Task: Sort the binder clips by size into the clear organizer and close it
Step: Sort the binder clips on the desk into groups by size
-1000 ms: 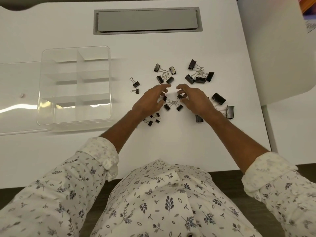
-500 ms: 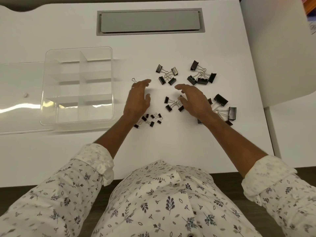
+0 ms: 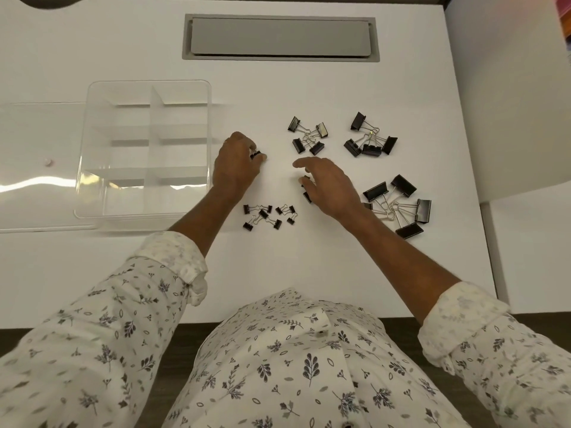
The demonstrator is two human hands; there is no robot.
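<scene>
The clear organizer (image 3: pixel 148 88) stands open at the left with all its compartments empty; its lid (image 3: pixel 37 180) lies flat beside it. Black binder clips lie in groups on the white table: tiny clips (image 3: pixel 268 216) in front, small clips (image 3: pixel 307 139) behind, medium clips (image 3: pixel 370 142) at the back right and large clips (image 3: pixel 398 205) at the right. My left hand (image 3: pixel 238 171) pinches one tiny clip (image 3: pixel 255 155) just right of the organizer. My right hand (image 3: pixel 330 186) lies over another group of clips (image 3: pixel 306 196), index finger straight, hiding most of them.
A grey cable hatch (image 3: pixel 279 38) is set into the table (image 3: pixel 92 273) at the back. A white panel (image 3: pixel 509 103) rises along the right side. The table's front edge runs just before my body.
My left hand moved left from the middle group toward the organizer and took hold of a tiny clip. My right hand slid a little forward over the middle group.
</scene>
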